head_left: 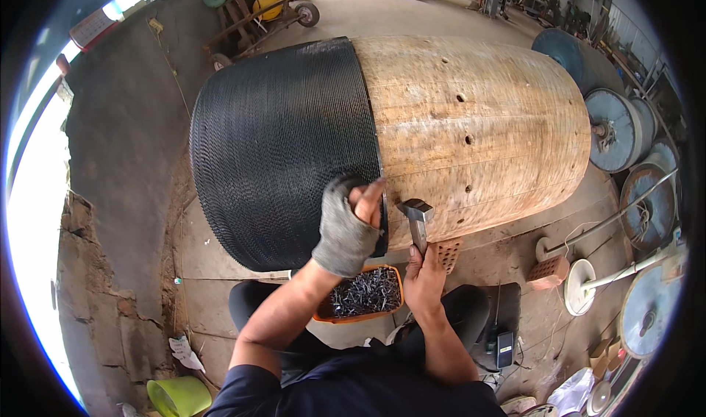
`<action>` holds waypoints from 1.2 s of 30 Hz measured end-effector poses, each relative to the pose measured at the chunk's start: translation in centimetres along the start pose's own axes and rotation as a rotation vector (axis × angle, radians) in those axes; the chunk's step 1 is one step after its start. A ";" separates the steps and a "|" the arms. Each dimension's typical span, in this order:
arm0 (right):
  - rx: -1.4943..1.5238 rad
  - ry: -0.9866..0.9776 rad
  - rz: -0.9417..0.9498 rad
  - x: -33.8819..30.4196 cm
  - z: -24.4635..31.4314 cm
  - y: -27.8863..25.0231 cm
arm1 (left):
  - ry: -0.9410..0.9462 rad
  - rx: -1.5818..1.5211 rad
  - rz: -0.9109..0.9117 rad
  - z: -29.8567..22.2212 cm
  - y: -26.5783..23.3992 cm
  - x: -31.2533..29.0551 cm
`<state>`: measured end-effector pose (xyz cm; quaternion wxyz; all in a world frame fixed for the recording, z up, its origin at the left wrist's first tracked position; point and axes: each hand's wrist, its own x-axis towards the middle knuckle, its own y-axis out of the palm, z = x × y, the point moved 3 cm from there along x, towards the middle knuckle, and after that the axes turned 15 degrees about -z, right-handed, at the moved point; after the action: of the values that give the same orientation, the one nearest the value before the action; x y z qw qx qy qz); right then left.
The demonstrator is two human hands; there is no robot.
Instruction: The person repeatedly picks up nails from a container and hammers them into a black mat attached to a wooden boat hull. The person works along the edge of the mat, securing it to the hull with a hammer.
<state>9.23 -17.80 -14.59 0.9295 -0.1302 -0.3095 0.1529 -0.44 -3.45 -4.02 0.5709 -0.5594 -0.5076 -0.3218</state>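
Observation:
A large wooden drum (507,130) lies on its side before me, its left part covered by black, finely ridged strip (276,137). My left hand (347,226), in a grey glove with bare fingertips, is at the right edge of the black layer. Its fingers are closed in a pinch; whatever they hold is too small to make out. Just right of it, my bare right hand (426,281) grips a hammer (418,222) by the handle, head up, near the drum's surface. Below the hands, an orange tub (359,318) contains many small dark metal nails (365,292).
Bricks with holes (548,272) lie right of the drum. Grey-blue reels (614,130) and metal rods line the right side. A wheeled machine (265,9) stands at the far left by a dark wall (121,152). A yellow-green bucket (179,396) is at lower left.

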 end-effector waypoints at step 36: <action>0.135 -0.079 -0.014 1.9 0.0 -0.7 | -0.119 0.084 0.806 -4.7 -0.9 -14.8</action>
<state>10.77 -17.72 -13.33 0.9241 -0.0590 -0.3359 0.1722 -4.33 -11.12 -16.97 0.6431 -0.7074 -0.2927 -0.0183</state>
